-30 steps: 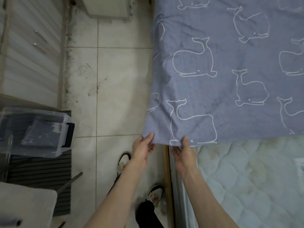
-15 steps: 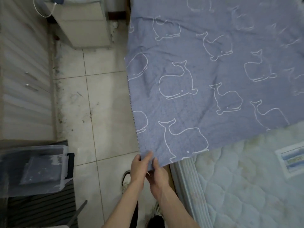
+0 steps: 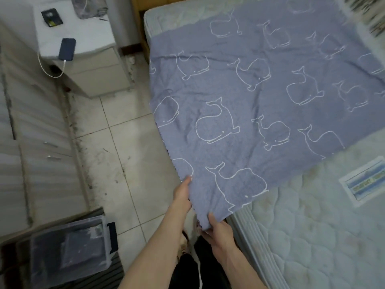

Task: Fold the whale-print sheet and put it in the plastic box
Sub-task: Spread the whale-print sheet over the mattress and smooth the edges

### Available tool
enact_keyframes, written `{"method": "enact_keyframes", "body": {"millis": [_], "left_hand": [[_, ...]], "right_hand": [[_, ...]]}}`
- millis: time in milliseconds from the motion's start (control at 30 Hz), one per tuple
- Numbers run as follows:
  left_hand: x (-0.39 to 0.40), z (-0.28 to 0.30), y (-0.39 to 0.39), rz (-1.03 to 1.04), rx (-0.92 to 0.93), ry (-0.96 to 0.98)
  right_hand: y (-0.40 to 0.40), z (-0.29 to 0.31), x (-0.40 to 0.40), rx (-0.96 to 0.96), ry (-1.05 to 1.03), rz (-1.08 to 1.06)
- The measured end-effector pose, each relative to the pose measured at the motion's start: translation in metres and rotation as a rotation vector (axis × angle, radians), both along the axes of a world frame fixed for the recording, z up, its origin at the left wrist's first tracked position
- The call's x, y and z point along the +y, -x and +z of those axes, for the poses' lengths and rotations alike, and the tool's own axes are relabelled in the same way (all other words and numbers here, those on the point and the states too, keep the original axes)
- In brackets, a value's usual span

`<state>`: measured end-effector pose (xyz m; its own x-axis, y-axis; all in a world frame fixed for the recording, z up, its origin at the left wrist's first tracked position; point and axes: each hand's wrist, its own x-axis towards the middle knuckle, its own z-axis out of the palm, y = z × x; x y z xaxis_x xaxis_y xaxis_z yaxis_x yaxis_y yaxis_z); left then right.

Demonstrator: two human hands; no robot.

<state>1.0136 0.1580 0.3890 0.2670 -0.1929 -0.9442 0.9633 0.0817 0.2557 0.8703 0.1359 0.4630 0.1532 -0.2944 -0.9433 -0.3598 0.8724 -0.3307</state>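
Observation:
The blue whale-print sheet [image 3: 250,97] lies spread over the bare mattress [image 3: 312,226], its left edge hanging past the bed over the floor. My left hand [image 3: 183,192] grips that hanging left edge near the bottom. My right hand [image 3: 218,228] holds the near corner of the sheet just below it, at the mattress edge. The clear plastic box [image 3: 68,253] with a dark handle stands on the floor at the lower left, and folded blue cloth shows inside it.
A white bedside cabinet [image 3: 87,59] with a phone [image 3: 67,49] on a charging cable stands at the top left. A pale panelled wall or cupboard runs along the left. Tiled floor [image 3: 116,155] lies between it and the bed. My shoes show below my arms.
The view has tilted up and turned, so more of the bed and the cabinet show. My hands, first apart along the near edge, came together at the corner and now sit slightly apart again.

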Motion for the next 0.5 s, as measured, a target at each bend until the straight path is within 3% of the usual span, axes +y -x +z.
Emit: {"method": "enact_keyframes", "body": {"millis": [133, 300, 500], "left_hand": [[-0.030, 0.034, -0.060, -0.072, -0.042, -0.061], [-0.074, 0.047, -0.145, -0.147, -0.019, 0.035], [-0.130, 0.015, -0.237, -0.393, 0.027, -0.011]], "right_hand": [[-0.023, 0.038, -0.016, -0.033, -0.035, -0.016], [-0.068, 0.045, -0.049, -0.116, -0.107, -0.098], [-0.153, -0.001, -0.083, 0.169, 0.006, -0.261]]}}
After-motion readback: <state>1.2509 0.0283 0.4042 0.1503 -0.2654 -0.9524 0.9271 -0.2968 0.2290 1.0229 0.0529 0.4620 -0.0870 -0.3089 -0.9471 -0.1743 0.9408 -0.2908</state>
